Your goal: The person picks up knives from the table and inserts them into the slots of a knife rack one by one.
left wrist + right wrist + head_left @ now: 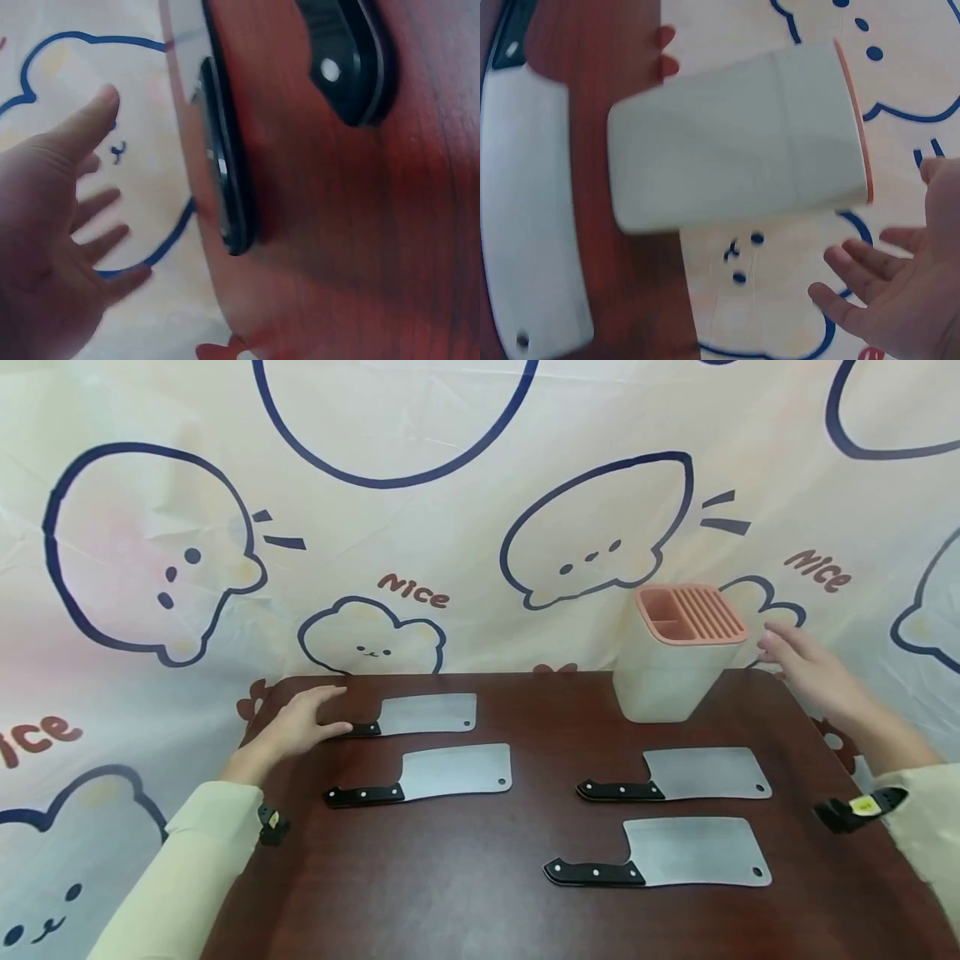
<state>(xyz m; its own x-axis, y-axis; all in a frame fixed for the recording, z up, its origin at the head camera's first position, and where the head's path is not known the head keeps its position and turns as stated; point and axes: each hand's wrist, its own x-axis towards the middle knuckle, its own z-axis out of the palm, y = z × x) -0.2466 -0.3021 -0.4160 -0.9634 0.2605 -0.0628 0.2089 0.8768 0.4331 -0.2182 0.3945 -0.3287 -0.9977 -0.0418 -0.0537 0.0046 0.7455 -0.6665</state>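
My left hand (pixel 306 722) is at the handle end of the back left cleaver (pixel 427 714); in the left wrist view its fingers are spread apart from that black handle (pixel 229 165). My right hand (pixel 813 672), fingers loosely extended, hovers just right of the knife block (pixel 667 681), a pale block with a pink slotted top. In the right wrist view the fingers (pixel 855 274) stand apart from the block's side. A second cleaver (pixel 457 771) lies in front of the back left one. Two more, an upper cleaver (pixel 708 773) and a lower cleaver (pixel 697 852), lie on the right.
All the cleavers lie flat on the dark brown table (pixel 420 893), handles to the left. The knife block stands upright near the table's back right edge. A patterned cloth (pixel 480 543) with cartoon drawings hangs behind and beside the table.
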